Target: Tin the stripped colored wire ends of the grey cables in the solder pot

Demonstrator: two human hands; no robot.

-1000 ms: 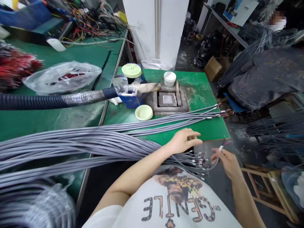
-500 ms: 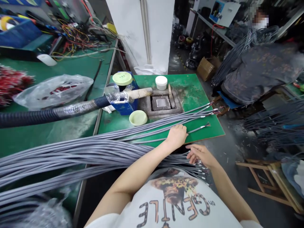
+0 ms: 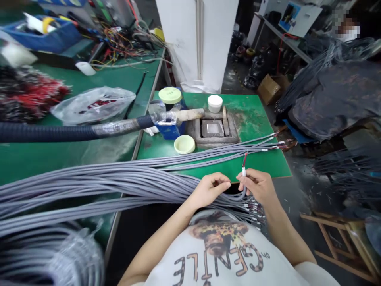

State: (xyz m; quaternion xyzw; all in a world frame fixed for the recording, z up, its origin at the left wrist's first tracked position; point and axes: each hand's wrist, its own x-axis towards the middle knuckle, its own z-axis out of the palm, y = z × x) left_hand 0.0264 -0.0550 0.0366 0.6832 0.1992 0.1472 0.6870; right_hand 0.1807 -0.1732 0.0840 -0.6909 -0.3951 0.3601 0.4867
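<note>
My right hand (image 3: 257, 186) pinches a grey cable (image 3: 243, 180) near its end, where a white sleeve and a red wire stick upward. My left hand (image 3: 210, 190) sits just left of it, its fingers curled over a thick bundle of grey cables (image 3: 89, 186). I cannot see whether those fingers hold anything. The bundle runs from my lap across the bench to the left. Its stripped ends fan out below my hands. More grey cables (image 3: 226, 153) lie on the green mat (image 3: 262, 167), their wire tips pointing right.
Behind the cables stand a metal pot in a stone surround (image 3: 212, 128), a white tub (image 3: 214, 103) and a pale green lid (image 3: 184, 144). A black corrugated hose (image 3: 59, 132) crosses from the left. A person (image 3: 348, 29) sits beyond dark cloth at the top right.
My hands have come together above the bundle. My left hand has left the cables on the mat, and my right hand has lifted a cable end upward.
</note>
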